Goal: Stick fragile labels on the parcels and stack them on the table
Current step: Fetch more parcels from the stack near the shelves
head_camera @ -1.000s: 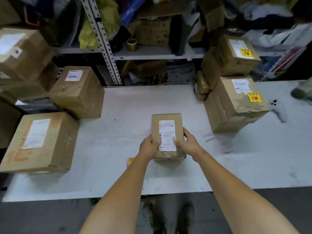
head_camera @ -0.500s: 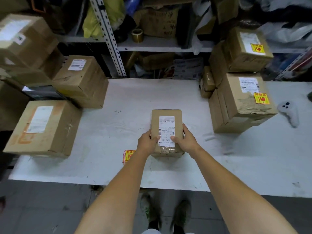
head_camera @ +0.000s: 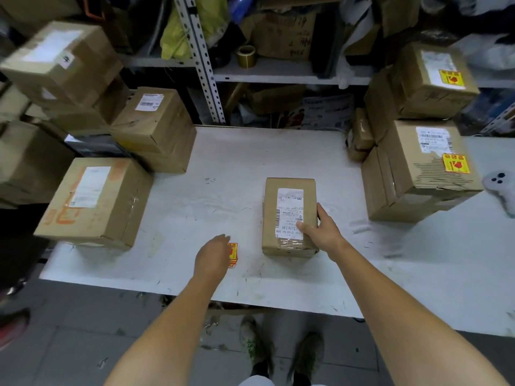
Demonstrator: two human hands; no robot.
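Gripping parcel (head_camera: 288,213) with right hand (head_camera: 320,232), left hand (head_camera: 213,254) over labels (head_camera: 233,253)

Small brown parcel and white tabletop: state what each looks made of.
The small brown parcel looks like matte cardboard, probably corrugated: dull brown faces, creased folded edges, glossy clear tape across its near end, a white paper label on top. The white tabletop seems smooth painted or laminated board, faintly shiny and scuffed; which, I cannot tell.

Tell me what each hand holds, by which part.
Right hand grips the small parcel by its near right edge. Whether the left hand holds the labels is unclear.
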